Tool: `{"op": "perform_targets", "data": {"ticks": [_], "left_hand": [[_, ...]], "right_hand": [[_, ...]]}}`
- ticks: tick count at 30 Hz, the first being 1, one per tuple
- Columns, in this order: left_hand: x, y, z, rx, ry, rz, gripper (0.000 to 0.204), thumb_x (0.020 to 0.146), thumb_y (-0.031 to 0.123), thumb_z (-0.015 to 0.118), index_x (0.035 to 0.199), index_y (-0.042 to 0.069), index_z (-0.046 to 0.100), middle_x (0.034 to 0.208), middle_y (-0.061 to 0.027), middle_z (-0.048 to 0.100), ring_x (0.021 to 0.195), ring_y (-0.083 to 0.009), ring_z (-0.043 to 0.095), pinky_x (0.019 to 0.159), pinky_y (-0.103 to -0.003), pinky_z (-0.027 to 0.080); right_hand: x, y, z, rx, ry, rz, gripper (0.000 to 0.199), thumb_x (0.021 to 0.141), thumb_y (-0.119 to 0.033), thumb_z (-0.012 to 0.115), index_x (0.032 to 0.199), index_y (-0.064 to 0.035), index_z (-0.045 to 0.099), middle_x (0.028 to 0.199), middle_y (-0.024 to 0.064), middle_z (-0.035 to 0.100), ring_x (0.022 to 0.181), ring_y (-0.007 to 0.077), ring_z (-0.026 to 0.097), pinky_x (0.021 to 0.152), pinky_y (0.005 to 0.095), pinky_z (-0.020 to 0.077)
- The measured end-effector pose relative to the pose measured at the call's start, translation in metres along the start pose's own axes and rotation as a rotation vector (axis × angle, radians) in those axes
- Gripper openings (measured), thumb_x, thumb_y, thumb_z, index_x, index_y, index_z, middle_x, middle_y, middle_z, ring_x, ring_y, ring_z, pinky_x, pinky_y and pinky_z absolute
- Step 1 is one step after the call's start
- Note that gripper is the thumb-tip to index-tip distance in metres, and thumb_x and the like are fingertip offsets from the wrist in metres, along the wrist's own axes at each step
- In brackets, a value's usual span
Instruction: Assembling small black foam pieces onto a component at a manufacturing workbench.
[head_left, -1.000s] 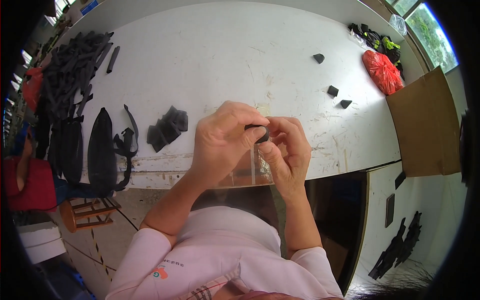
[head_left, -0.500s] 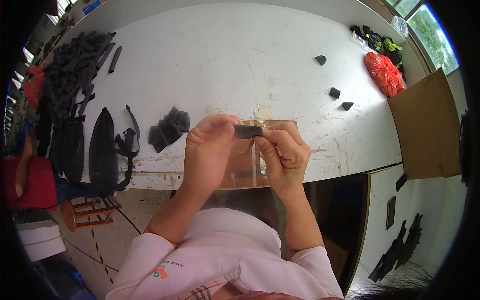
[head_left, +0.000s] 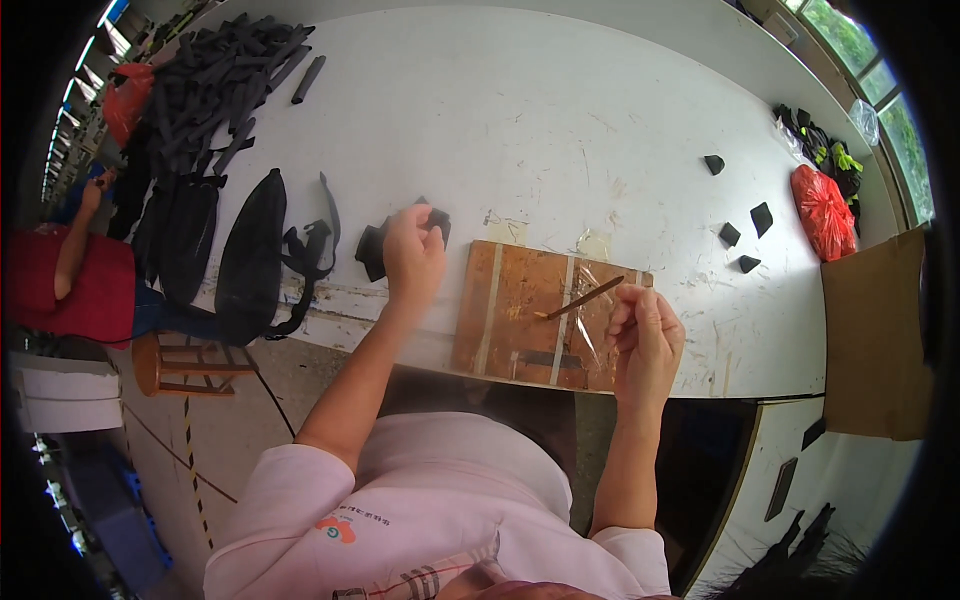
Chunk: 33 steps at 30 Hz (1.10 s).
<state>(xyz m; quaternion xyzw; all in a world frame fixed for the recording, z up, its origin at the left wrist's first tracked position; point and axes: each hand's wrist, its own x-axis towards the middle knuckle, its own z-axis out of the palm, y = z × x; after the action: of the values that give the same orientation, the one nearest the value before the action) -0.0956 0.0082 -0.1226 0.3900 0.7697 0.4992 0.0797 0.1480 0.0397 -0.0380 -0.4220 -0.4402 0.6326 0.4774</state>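
Observation:
My left hand is over a small pile of flat black pieces left of a brown board. Its fingers and thumb curl around a black piece at the right end of the pile; the palm hides part of the pile. My right hand is above the board's right side, fingers pinched at the upper end of a thin brown stick. The stick slants down to the left, its pale tip over the board. Clear tape and light strips cross the board.
Several small black pieces lie to the right, near a red plastic bag and a cardboard box. Black strips heap at the far left, above long black fabric parts. Another person in red is beyond a wooden stool.
My hands have parted: the left moved to the black pile, the right stayed over the board. The black piece they held between them has left them, and another black piece lies at the right.

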Motion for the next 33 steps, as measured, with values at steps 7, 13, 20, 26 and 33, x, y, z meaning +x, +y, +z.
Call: {"op": "perform_targets", "data": {"ticks": [7,13,20,26,33], "left_hand": [[0.028,-0.033,0.004,0.549,-0.032,0.04,0.018,0.07,0.013,0.065,0.079,0.005,0.052,0.081,-0.0129,0.052,0.076,-0.0317,0.053,0.065,-0.039,0.045],[0.022,-0.042,0.011,0.493,-0.022,0.258,0.011,0.073,0.007,0.06,0.073,0.003,0.05,0.077,-0.014,0.049,0.074,-0.0311,0.052,0.063,-0.039,0.044],[0.022,-0.032,-0.006,0.426,-0.002,0.287,0.002,0.074,0.002,0.047,0.074,0.0,0.047,0.073,-0.0174,0.052,0.072,-0.0343,0.053,0.062,-0.042,0.044],[0.027,-0.017,-0.016,0.248,0.07,0.318,0.005,0.075,0.001,0.047,0.079,-0.001,0.048,0.072,-0.0175,0.055,0.068,-0.0343,0.054,0.06,-0.041,0.045],[0.022,0.019,-0.039,-0.19,0.028,0.069,0.011,0.074,0.003,0.058,0.084,-0.002,0.058,0.071,-0.0113,0.062,0.061,-0.0159,0.06,0.056,-0.026,0.047]], "right_hand": [[-0.029,0.043,0.009,-0.052,-0.143,0.246,0.026,0.087,-0.025,0.051,0.081,-0.0006,0.059,0.06,0.0003,0.051,0.05,0.0064,0.045,0.044,0.0183,0.0359],[-0.033,0.055,0.016,-0.131,-0.253,0.274,0.024,0.086,-0.024,0.054,0.08,-0.0011,0.06,0.061,-0.0005,0.052,0.051,0.0047,0.045,0.045,0.0176,0.0353],[-0.034,0.064,0.036,-0.248,-0.403,0.253,0.024,0.087,-0.022,0.053,0.079,0.0002,0.06,0.06,-0.0002,0.053,0.05,0.0048,0.045,0.045,0.0179,0.0359],[-0.024,0.064,0.048,-0.402,-0.485,0.178,0.022,0.086,-0.017,0.053,0.076,0.0024,0.058,0.059,0.0003,0.053,0.05,0.0051,0.045,0.045,0.0195,0.0361],[-0.018,0.044,0.074,-0.6,-0.41,-0.192,0.015,0.082,-0.01,0.055,0.076,0.004,0.058,0.055,0.0026,0.052,0.05,0.0064,0.044,0.046,0.0223,0.037]]}}
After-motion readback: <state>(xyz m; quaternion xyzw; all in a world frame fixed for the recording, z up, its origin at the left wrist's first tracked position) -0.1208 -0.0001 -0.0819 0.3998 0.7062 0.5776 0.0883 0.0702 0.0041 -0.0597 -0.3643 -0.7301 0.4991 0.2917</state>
